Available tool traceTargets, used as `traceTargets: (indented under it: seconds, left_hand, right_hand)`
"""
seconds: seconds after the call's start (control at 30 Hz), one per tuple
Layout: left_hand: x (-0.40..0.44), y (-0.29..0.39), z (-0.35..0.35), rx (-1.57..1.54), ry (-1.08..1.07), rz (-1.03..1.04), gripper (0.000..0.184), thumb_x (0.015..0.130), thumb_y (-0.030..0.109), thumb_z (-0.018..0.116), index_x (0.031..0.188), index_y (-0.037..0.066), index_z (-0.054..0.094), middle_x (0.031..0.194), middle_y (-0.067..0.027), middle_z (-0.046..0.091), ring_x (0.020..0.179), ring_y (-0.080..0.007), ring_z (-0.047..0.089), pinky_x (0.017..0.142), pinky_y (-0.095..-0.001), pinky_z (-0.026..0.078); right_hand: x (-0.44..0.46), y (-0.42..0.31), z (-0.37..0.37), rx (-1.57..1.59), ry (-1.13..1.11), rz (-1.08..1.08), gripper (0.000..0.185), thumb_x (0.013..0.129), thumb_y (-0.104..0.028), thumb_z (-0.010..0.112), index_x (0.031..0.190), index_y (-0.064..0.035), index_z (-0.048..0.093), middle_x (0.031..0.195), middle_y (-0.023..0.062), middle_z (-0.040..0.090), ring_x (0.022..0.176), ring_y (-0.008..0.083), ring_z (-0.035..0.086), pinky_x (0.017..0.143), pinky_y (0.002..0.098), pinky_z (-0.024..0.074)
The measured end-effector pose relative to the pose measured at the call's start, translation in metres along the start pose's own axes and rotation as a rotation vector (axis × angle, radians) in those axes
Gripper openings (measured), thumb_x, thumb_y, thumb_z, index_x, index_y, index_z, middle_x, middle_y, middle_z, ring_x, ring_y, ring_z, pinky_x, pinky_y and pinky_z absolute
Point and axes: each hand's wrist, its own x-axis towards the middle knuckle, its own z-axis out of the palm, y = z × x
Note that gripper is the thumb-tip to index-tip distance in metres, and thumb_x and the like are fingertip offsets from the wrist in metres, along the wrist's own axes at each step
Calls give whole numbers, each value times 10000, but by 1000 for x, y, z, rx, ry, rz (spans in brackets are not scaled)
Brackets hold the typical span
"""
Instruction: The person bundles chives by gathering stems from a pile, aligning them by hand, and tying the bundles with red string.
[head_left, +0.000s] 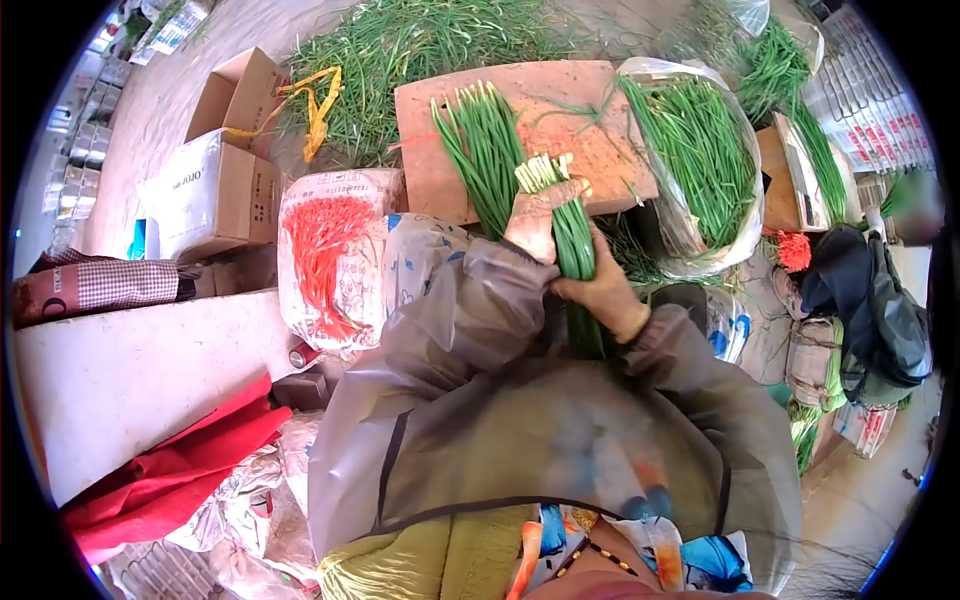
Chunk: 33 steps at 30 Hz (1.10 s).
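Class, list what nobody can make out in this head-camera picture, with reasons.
Held green bunch: lower end, head view, lost in shadow near the right hand.
Green heap: far extent, head view, cut off by the top edge.
Carton: side print, head view, too small to read.
Board: part, head view, hidden under stalks.

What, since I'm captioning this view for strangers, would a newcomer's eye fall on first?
Probably the bunch of green stalks near the centre, pale ends up, in the grip of the left hand and right hand. Next, the bright red strips heaped on a printed package, left of the reddish-brown board. Beyond that board, a broad heap of loose greens spreads over the ground.
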Motion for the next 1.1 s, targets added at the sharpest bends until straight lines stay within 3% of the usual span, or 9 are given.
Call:
traceTargets:
  seconds: [0.23, 0.4, 0.47, 0.53, 0.6, 0.67, 0.93, 1.0, 1.1]
  left_hand:
    - [76, 83, -100, 216, 403, 377, 656, 777, 233, 673, 1300, 6, 349, 1085, -107, 556, 946, -228, 530, 826, -357, 428]
    - [136, 93, -193, 663, 619, -45, 638, 827, 470, 562, 1344, 148, 370, 1291, -89, 457, 1169, -248, 435, 886, -354, 361]
    - [152, 82, -195, 513, 620, -11, 579, 827, 486, 548, 1287, 151, 447, 1224, -90, 523, 1089, -258, 509, 831, -380, 403]
    - [139, 94, -157, 1087, 474, 222, 519, 834, 370, 591, 1216, 29, 507, 1044, -142, 614, 960, -292, 563, 846, -365, 416]
    - [149, 84, -155, 1145, 470, 220, 553, 821, 365, 602, 1252, 48, 463, 1070, -179, 604, 964, -313, 573, 844, -390, 423]
    - [168, 69, -169, 1086, 503, 104, 572, 805, 356, 619, 1269, 80, 428, 1033, -215, 616, 896, -348, 609, 780, -426, 460]
    - [170, 44, -152, 1913, 570, 123, 1049, 726, 482, 667, 1406, -8, 35, 1178, -314, 498, 1062, -417, 516, 893, -427, 413]
    - [171, 44, -165, 1856, 543, 180, 1035, 730, 475, 668, 1406, -6, 48, 1175, -313, 500, 1075, -414, 510, 905, -424, 404]
    - [154, 57, -143, 1692, 604, 339, 981, 741, 456, 675, 1396, -17, 118, 1208, -296, 484, 1130, -397, 474, 959, -391, 362]
  right_hand:
    - [162, -16, 30, -23, -19, 172, 555, 630, -126, 759, 1121, 3, 535, 954, 95, 632, 839, 191, 602, 756, 301, 482]
    - [280, 43, 61, -400, 160, 68, 751, 562, -298, 797, 1176, -8, 476, 1053, 217, 600, 1010, 335, 570, 863, 366, 451]
    - [283, 47, 73, -632, 250, 202, 834, 561, -311, 799, 1226, 0, 403, 1090, 251, 569, 1027, 357, 555, 878, 386, 444]
    - [285, 57, 81, -587, 280, 88, 802, 610, -324, 763, 1232, 9, 381, 1094, 260, 556, 1036, 377, 539, 890, 413, 433]
    - [273, 33, 81, -580, 272, 204, 727, 663, -329, 719, 1217, 12, 394, 1092, 259, 550, 1044, 388, 527, 900, 431, 423]
    - [262, 59, 73, -713, 336, -66, 631, 716, -316, 659, 1215, -13, 418, 1043, 249, 563, 1022, 387, 535, 888, 424, 432]
    - [127, 78, -87, -616, 493, -250, 265, 745, -168, 628, 978, -42, 629, 936, 151, 625, 886, 302, 595, 803, 377, 473]
    - [117, 103, -162, -361, 634, -112, 224, 767, -139, 605, 969, -51, 642, 920, 146, 643, 847, 278, 614, 781, 339, 483]
    - [93, 87, -268, -663, 730, 378, 331, 770, -211, 596, 1076, -87, 625, 991, 151, 642, 914, 260, 618, 824, 324, 468]
